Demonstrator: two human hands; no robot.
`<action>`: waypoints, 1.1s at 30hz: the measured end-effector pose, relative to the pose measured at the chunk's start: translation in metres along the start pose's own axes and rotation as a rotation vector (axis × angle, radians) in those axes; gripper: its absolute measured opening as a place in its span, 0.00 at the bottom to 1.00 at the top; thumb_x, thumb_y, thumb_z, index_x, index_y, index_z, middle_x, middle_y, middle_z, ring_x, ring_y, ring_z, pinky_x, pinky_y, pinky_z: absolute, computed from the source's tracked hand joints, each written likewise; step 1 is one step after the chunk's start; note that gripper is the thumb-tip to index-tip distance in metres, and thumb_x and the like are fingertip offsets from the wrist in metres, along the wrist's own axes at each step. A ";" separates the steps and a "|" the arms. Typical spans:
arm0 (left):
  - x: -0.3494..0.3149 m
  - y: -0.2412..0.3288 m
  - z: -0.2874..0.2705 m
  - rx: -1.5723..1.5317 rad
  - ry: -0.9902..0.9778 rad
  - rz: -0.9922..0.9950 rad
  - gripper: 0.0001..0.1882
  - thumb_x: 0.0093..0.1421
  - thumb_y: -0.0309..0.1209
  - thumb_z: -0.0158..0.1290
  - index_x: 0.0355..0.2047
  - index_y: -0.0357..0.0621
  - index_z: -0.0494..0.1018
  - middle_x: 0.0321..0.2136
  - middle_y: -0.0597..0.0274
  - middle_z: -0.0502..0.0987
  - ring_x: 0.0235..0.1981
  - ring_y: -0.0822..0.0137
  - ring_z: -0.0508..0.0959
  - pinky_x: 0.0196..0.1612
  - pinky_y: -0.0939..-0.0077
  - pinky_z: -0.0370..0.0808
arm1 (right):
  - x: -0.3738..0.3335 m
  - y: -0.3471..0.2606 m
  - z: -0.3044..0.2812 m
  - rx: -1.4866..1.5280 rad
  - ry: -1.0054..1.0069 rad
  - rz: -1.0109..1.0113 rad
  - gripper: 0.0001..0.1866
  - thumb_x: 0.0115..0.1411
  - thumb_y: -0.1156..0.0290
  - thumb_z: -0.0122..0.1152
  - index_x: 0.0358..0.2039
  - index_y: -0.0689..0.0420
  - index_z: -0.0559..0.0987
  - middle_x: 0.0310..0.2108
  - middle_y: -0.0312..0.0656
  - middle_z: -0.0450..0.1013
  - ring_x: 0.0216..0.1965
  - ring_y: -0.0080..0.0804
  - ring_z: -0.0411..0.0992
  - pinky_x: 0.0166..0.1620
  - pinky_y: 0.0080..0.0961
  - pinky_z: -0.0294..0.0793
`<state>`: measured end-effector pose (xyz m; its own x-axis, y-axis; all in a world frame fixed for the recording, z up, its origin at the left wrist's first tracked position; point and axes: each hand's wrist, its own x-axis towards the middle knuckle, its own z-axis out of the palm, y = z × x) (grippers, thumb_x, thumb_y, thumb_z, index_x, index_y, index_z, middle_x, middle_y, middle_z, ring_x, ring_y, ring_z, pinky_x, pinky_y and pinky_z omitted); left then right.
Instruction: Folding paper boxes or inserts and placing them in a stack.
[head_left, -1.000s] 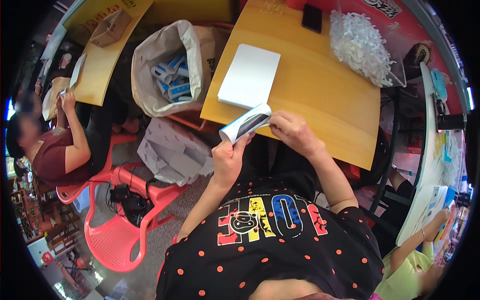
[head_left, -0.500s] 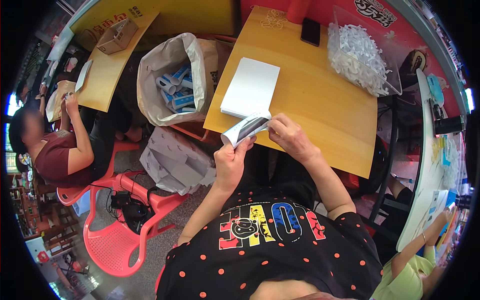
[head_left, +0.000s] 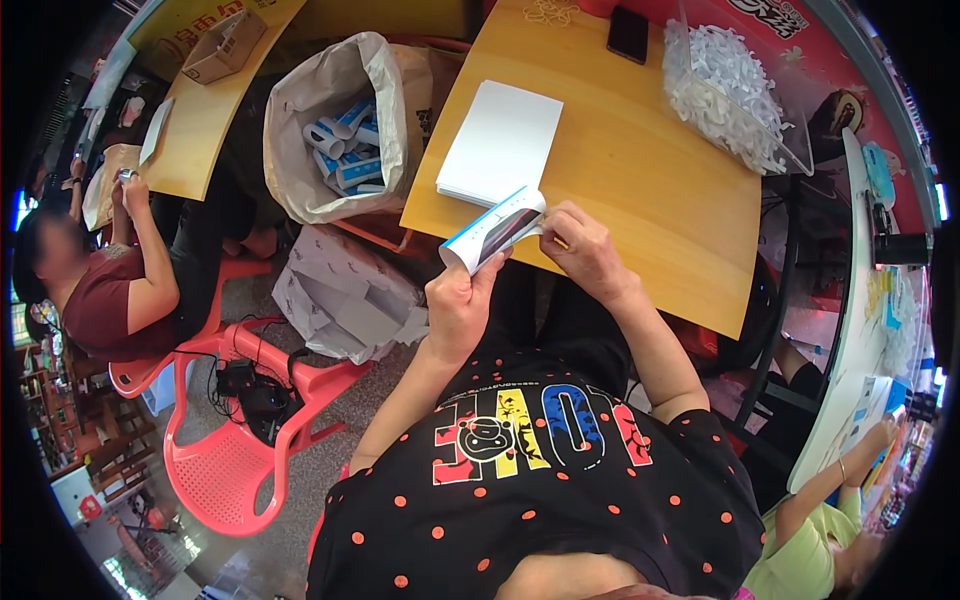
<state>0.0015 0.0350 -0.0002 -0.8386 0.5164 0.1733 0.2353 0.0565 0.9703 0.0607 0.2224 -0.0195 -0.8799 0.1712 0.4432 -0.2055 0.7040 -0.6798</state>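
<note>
Above my lap, at the table's front edge, my left hand (head_left: 460, 305) grips a rolled paper sheet (head_left: 480, 235), white outside with blue and dark print. Its thumb and fingers wrap around the lower part of the roll. My right hand (head_left: 588, 250) is closed in a pinch at the roll's right end, where a white edge or strip shows by the fingertips; its exact shape is hidden. Just beyond the roll, a stack of white sheets (head_left: 503, 140) lies on the yellow wooden table (head_left: 640, 190).
Left of the table stands a large white bag (head_left: 385, 80) with several blue-and-white rolls (head_left: 350, 150) inside. A clear bin of white curled strips (head_left: 728, 95) and a dark phone (head_left: 628, 35) sit on the table. A red chair (head_left: 215, 480) holds cables. Other people sit left and right.
The whole view has shifted, so the table and bag appear slightly higher. Both hands stay on the roll, which has turned a little and shows more blue along its upper edge.
</note>
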 end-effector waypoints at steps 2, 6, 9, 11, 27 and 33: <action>0.001 -0.002 -0.001 0.018 0.002 0.027 0.11 0.62 0.22 0.50 0.42 0.27 0.73 0.34 0.54 0.80 0.36 0.68 0.80 0.41 0.76 0.78 | -0.001 0.003 0.000 0.076 -0.023 0.091 0.08 0.49 0.82 0.63 0.29 0.61 0.73 0.29 0.37 0.71 0.27 0.25 0.71 0.29 0.18 0.69; 0.001 -0.003 -0.005 0.199 0.006 0.155 0.10 0.60 0.21 0.51 0.42 0.30 0.74 0.33 0.55 0.81 0.35 0.69 0.81 0.38 0.77 0.77 | 0.005 0.000 -0.018 0.446 -0.060 0.491 0.05 0.56 0.75 0.62 0.31 0.63 0.76 0.27 0.31 0.72 0.28 0.16 0.68 0.30 0.14 0.67; 0.001 -0.006 -0.007 0.296 -0.005 0.216 0.10 0.60 0.21 0.52 0.42 0.31 0.74 0.32 0.55 0.81 0.34 0.68 0.81 0.37 0.77 0.76 | 0.011 0.002 -0.029 0.421 -0.173 0.602 0.08 0.58 0.72 0.60 0.32 0.65 0.78 0.26 0.31 0.73 0.28 0.14 0.68 0.32 0.13 0.68; 0.003 -0.003 -0.008 0.341 -0.011 0.258 0.10 0.59 0.22 0.53 0.41 0.32 0.74 0.32 0.55 0.81 0.33 0.67 0.81 0.36 0.77 0.76 | 0.013 0.000 -0.030 0.427 -0.197 0.598 0.08 0.58 0.72 0.61 0.32 0.65 0.79 0.26 0.32 0.74 0.28 0.14 0.69 0.33 0.13 0.68; 0.003 -0.011 -0.016 0.392 -0.106 0.295 0.10 0.57 0.21 0.55 0.40 0.34 0.75 0.32 0.53 0.80 0.33 0.60 0.81 0.35 0.74 0.76 | 0.003 0.006 -0.017 0.401 -0.374 0.673 0.12 0.56 0.68 0.57 0.31 0.65 0.78 0.23 0.34 0.72 0.27 0.18 0.66 0.32 0.19 0.67; 0.002 -0.015 -0.023 0.511 -0.123 0.436 0.11 0.54 0.22 0.57 0.39 0.34 0.75 0.32 0.49 0.79 0.32 0.52 0.80 0.33 0.69 0.76 | 0.002 -0.007 -0.016 0.378 -0.308 0.648 0.11 0.60 0.69 0.56 0.27 0.64 0.75 0.21 0.26 0.65 0.24 0.12 0.59 0.27 0.14 0.60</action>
<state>-0.0147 0.0156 -0.0101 -0.5598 0.6749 0.4808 0.7668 0.2020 0.6092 0.0672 0.2290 -0.0050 -0.9409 0.2292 -0.2495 0.3031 0.2404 -0.9221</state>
